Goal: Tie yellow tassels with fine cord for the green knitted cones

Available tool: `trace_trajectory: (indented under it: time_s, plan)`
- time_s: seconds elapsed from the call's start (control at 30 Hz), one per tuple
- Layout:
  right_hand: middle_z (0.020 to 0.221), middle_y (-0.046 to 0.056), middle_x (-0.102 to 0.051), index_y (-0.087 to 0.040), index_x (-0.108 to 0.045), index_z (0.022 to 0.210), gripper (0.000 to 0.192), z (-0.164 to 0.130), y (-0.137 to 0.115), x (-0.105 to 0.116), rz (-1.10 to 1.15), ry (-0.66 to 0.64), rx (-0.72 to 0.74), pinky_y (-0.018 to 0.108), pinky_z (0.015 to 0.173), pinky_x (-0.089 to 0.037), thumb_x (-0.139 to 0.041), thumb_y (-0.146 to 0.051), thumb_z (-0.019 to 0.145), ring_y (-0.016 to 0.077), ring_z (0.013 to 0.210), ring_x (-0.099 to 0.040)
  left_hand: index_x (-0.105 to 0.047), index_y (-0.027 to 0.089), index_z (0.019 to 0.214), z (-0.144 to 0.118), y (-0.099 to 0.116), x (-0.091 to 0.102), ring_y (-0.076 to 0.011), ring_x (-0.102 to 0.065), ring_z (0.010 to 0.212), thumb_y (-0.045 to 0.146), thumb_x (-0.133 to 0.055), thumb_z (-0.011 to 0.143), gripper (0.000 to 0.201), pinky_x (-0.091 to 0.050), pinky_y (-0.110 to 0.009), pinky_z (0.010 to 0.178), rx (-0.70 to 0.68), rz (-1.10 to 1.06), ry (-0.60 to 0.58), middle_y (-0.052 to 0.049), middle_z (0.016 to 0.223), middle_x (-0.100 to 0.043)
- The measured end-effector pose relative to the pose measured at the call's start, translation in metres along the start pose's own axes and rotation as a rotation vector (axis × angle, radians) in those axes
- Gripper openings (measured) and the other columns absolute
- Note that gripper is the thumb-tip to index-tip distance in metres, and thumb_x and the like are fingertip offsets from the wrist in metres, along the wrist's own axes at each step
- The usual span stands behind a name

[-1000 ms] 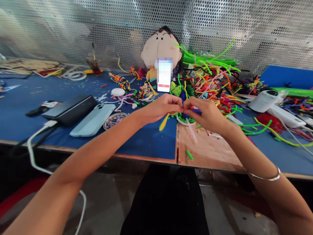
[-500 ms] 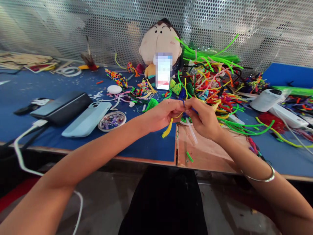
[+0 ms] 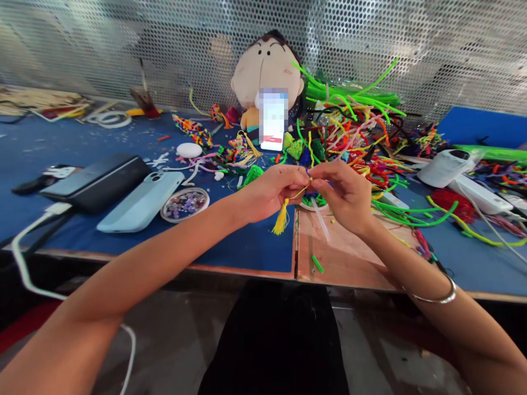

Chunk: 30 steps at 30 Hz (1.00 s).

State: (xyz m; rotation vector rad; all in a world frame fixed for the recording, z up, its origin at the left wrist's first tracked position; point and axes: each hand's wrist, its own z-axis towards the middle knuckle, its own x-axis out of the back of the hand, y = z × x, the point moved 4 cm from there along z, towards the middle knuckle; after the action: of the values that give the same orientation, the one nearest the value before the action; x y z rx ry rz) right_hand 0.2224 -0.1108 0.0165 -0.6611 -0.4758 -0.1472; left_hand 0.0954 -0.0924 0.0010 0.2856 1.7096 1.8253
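Observation:
My left hand (image 3: 274,189) is closed, fingers curled. A yellow tassel (image 3: 281,218) hangs below it from a thin yellow cord that runs through its fingers toward the fingertips. My right hand (image 3: 343,192) pinches with thumb and forefinger right at the left fingertips. Something small and dark blue shows between the two hands, mostly covered by fingers. A clear, straw-like tube (image 3: 320,220) slants on the table just below the right hand. Under the hands a round dish is partly hidden.
A pale blue phone (image 3: 140,203), a black box-shaped device (image 3: 96,181) and a bead dish (image 3: 185,204) lie left. A lit phone (image 3: 272,120) leans on a plush doll (image 3: 265,68). Tangled colourful fuzzy stems (image 3: 358,137) fill the right back. A green stem piece (image 3: 317,263) lies near the front edge.
My right fingers have shifted slightly and opened up a little around the pinch. The tassel hangs fuller and a touch lower. The whole view has drifted slightly.

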Motion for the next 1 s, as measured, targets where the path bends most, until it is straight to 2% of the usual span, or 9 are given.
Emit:
trace_trajectory:
  time_s: [0.17, 0.33, 0.57, 0.67, 0.77, 0.9, 1.0]
  plan:
    - [0.075, -0.002, -0.06, -0.021, -0.053, 0.084, 0.005, 0.003, -0.009, 0.003, -0.121, -0.072, 0.054, 0.025, 0.062, -0.046, -0.051, -0.019, 0.087, 0.0097, 0.065, -0.058, -0.044, 0.018, 0.054, 0.0, 0.001, 0.002, -0.0043, -0.022, 0.045, 0.018, -0.056, 0.066, 0.017, -0.015, -0.027, 0.049, -0.02, 0.11, 0.003, 0.006, 0.047, -0.026]
    - [0.075, -0.001, -0.053, -0.022, -0.043, 0.081, 0.011, 0.003, -0.011, 0.0, -0.295, -0.177, 0.168, 0.027, 0.062, -0.041, -0.043, -0.012, 0.087, 0.0114, 0.067, -0.051, -0.045, 0.017, 0.056, -0.001, 0.001, 0.0, -0.0039, -0.022, 0.043, 0.013, -0.05, 0.067, 0.013, -0.014, -0.027, 0.047, -0.036, 0.173, 0.019, 0.006, 0.048, -0.028]
    - [0.072, 0.001, -0.044, -0.023, -0.032, 0.079, 0.013, 0.004, -0.009, -0.007, -0.4, -0.336, 0.203, 0.029, 0.059, -0.034, -0.033, -0.013, 0.087, 0.0143, 0.064, -0.04, -0.045, 0.018, 0.06, -0.001, -0.002, 0.0, -0.005, -0.022, 0.043, 0.007, -0.046, 0.069, 0.014, -0.014, -0.026, 0.045, -0.079, 0.285, -0.003, 0.006, 0.048, -0.027]
    - [0.071, 0.0, -0.043, -0.023, -0.031, 0.078, 0.014, 0.005, -0.01, -0.007, -0.383, -0.365, 0.181, 0.029, 0.059, -0.034, -0.033, -0.012, 0.086, 0.0142, 0.063, -0.04, -0.044, 0.018, 0.057, 0.0, -0.004, 0.0, -0.0043, -0.02, 0.042, 0.009, -0.047, 0.07, 0.016, -0.013, -0.026, 0.044, -0.058, 0.247, -0.03, 0.006, 0.047, -0.025]
    - [0.069, -0.002, -0.04, -0.024, -0.029, 0.076, 0.016, 0.006, -0.011, -0.006, -0.331, -0.371, 0.145, 0.028, 0.058, -0.033, -0.032, -0.012, 0.086, 0.0125, 0.061, -0.038, -0.04, 0.018, 0.053, 0.001, -0.008, -0.001, -0.0032, -0.017, 0.04, 0.012, -0.049, 0.07, 0.02, -0.014, -0.025, 0.044, 0.022, 0.148, -0.028, 0.007, 0.046, -0.021]
    - [0.068, -0.003, -0.038, -0.023, -0.029, 0.075, 0.017, 0.007, -0.013, -0.003, -0.264, -0.35, 0.111, 0.027, 0.059, -0.033, -0.034, -0.009, 0.084, 0.0112, 0.06, -0.035, -0.035, 0.019, 0.05, 0.003, -0.012, -0.003, -0.0028, -0.016, 0.038, 0.015, -0.051, 0.069, 0.025, -0.014, -0.025, 0.042, 0.153, 0.022, -0.009, 0.007, 0.045, -0.016]
    - [0.068, -0.003, -0.037, -0.023, -0.031, 0.075, 0.018, 0.005, -0.01, -0.002, -0.215, -0.323, 0.092, 0.027, 0.058, -0.033, -0.037, -0.008, 0.083, 0.0106, 0.061, -0.035, -0.034, 0.019, 0.051, 0.003, -0.009, -0.002, -0.0028, -0.015, 0.036, 0.015, -0.053, 0.067, 0.025, -0.013, -0.025, 0.04, 0.192, -0.04, -0.012, 0.008, 0.044, -0.014]
